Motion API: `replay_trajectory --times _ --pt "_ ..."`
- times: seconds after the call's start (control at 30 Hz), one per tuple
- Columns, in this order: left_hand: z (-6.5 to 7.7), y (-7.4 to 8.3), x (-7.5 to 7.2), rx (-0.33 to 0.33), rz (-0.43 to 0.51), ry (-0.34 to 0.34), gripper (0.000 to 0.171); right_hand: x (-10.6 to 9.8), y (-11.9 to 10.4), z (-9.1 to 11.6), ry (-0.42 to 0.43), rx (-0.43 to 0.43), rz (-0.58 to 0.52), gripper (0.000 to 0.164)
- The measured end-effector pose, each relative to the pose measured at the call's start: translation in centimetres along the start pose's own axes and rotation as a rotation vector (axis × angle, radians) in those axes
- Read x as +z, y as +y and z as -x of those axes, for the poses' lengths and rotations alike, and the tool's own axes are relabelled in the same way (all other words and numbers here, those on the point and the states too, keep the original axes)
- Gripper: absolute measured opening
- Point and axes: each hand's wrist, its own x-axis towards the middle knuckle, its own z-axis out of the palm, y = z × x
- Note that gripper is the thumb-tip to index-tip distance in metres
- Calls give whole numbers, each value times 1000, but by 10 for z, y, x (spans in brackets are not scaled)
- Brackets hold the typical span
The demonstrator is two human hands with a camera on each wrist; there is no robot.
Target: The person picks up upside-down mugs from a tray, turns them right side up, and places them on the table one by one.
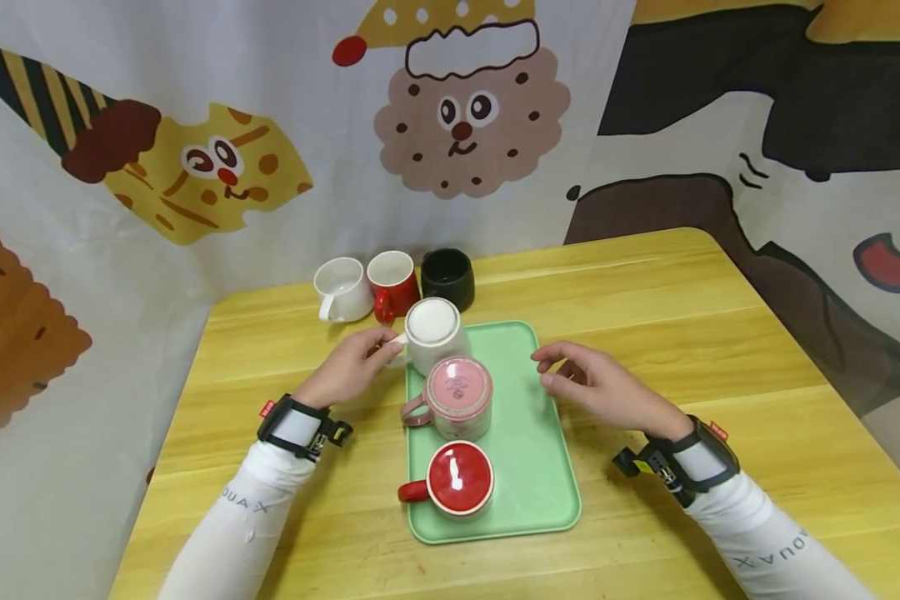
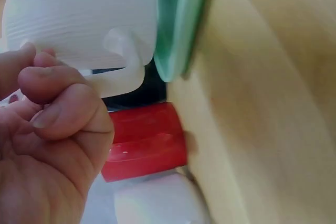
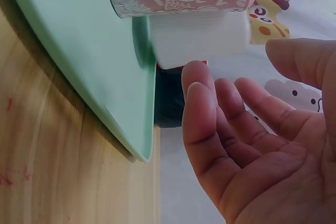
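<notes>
Two hands work over the wooden surface [image 1: 720, 333]. The left hand [image 1: 348, 371], its grip pinching the handle, holds the white mug [image 1: 433, 333] at the far end of the green tray [image 1: 528, 467]. The right hand [image 1: 596, 387] hovers over the tray's right edge, fingers loosely spread, holding nothing.

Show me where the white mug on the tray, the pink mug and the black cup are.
white mug [image 1: 432, 322], head view, on its pale inside
pink mug [image 1: 459, 387], head view, on its pink inside
black cup [image 1: 447, 279], head view, on its dark side wall
</notes>
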Motion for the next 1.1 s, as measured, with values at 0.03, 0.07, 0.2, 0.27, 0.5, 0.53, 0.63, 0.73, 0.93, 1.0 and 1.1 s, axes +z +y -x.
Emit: replay_trajectory --times 0.03,0.07,0.2,0.27,0.5,0.53,0.63,0.73,0.93,1.0,1.1 --pt "0 2 -1 4 16 11 22 0 0 0 4 -2 0 26" --pt "1 3 -3 11 35 23 21 0 -1 0 7 -4 0 26" --pt "1 13 -6 48 132 80 21 -2 -3 -1 26 -15 10 27" --pt "0 18 -7 72 185 113 21 -3 -7 -2 39 -20 13 27" --pt "-3 46 2 147 397 228 19 -1 -28 -11 73 -69 -58 30" --pt "-3 50 4 159 424 239 18 0 -32 -13 74 -79 -76 30" --pt "-6 62 11 191 510 262 16 4 -45 -18 69 -108 -124 30" --pt "-8 73 18 219 619 268 17 10 -53 -24 55 -129 -156 32" --pt "-9 91 34 268 766 275 21 22 -65 -36 80 -123 -247 38" --pt "-9 96 38 288 793 286 23 27 -69 -40 95 -117 -295 39" --pt "-8 102 45 323 826 306 23 34 -74 -45 114 -112 -368 39"
